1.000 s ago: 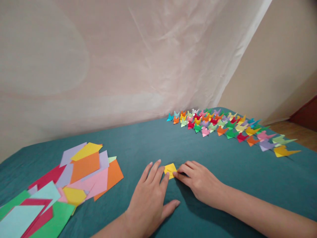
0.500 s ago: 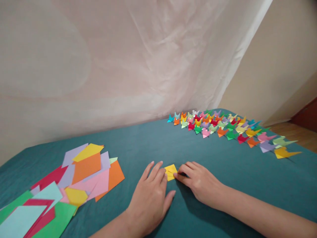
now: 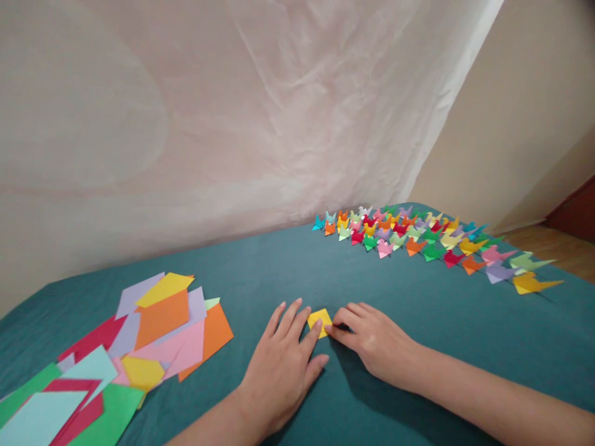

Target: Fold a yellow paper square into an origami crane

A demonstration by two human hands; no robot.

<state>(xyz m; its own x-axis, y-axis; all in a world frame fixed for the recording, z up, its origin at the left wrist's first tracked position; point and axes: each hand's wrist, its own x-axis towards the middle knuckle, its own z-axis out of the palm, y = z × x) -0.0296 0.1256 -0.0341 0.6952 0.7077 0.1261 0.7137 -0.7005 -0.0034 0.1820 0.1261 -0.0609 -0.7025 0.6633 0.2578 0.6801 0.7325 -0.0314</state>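
A small square of folded yellow paper (image 3: 318, 316) lies flat on the table between my hands. My left hand (image 3: 282, 365) has its fingers spread. Its index fingertip presses on the paper, while the thumb rests apart from it on the cloth. On the other side, my right hand (image 3: 372, 337) has its thumb and index finger pinched at the paper's right edge. The other fingers of that hand are curled in.
Loose coloured paper sheets (image 3: 165, 319) overlap in a pile at the left. Rows of folded paper birds (image 3: 432, 251) stand at the back right. A dark teal cloth covers the table (image 3: 260, 266), and a pale curtain (image 3: 209, 124) hangs behind it.
My left index finger has moved onto the middle of the yellow paper, from its left edge. My right hand keeps its place at the right edge. The view has shifted slightly.
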